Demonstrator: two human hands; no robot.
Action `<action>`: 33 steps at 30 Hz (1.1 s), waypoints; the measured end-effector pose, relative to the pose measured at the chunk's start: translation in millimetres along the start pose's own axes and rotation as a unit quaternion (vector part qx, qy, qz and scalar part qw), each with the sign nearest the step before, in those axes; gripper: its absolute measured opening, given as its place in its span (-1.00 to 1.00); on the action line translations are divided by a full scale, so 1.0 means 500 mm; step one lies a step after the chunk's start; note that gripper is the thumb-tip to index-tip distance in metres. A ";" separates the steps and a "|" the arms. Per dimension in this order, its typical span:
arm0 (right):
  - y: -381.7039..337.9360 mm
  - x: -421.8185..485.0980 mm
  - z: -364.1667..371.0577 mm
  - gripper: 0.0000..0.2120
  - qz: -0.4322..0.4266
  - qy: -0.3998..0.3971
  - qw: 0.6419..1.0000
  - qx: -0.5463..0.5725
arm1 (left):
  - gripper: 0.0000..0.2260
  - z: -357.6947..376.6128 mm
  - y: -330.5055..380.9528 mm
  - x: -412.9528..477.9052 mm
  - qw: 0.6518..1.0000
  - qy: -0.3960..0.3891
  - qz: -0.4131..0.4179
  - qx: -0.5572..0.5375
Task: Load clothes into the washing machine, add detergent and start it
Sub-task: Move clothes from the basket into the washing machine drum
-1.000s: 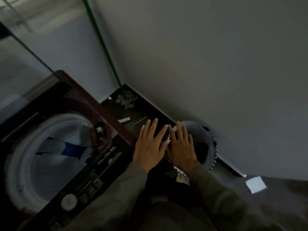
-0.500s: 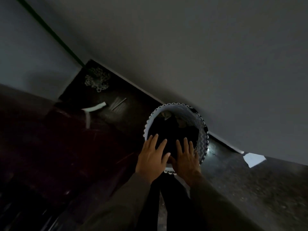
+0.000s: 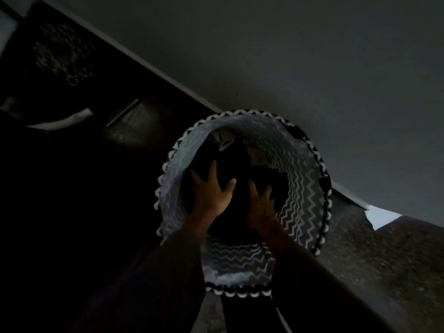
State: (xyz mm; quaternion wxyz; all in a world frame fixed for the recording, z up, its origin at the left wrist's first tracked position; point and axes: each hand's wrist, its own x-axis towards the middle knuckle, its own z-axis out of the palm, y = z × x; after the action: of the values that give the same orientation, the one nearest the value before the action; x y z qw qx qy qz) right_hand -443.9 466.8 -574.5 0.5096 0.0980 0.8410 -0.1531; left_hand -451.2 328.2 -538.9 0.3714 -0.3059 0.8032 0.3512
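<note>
Down on dark clothes (image 3: 236, 164) in basket (image 3: 304, 207) — left hand (image 3: 212, 192) at 9 o'clock, fingers spread flat; right hand (image 3: 260, 203) at 3 — grip too dim to tell.

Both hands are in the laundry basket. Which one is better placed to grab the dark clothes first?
Probably the left hand: it lies spread on the dark clothes mid-basket. The right hand sits nearer the laundry basket wall, its fingers lost in shadow.

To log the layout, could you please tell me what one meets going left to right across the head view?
White curved strip, thin rod, left hand, right hand, white paper scrap. The laundry basket is omitted: it spans both hands.
</note>
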 end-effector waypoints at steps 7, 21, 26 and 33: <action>0.004 0.021 0.031 -0.53 -0.112 0.167 0.975 0.090 | -0.25 0.008 -0.035 0.037 0.992 0.052 -0.063 -0.092; -0.073 -0.216 0.009 -0.63 -0.166 0.274 0.864 0.389 | -0.37 -0.102 -0.013 -0.122 0.922 0.031 -0.031 -0.385; -0.115 -0.317 -0.051 -0.73 -0.205 0.273 0.815 0.468 | -0.07 -0.138 0.000 -0.194 0.787 -0.148 -0.095 -0.591; -0.131 -0.455 -0.146 -0.70 -0.256 0.128 0.747 0.600 | -0.24 -0.179 0.004 -0.331 0.672 -0.206 -0.050 -0.709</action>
State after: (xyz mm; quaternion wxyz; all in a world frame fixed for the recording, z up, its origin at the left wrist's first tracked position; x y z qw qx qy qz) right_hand -420.3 429.7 -330.8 0.1748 0.1831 0.6267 -0.7370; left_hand -397.9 296.9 -361.1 0.2162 -0.4369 0.1991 0.8502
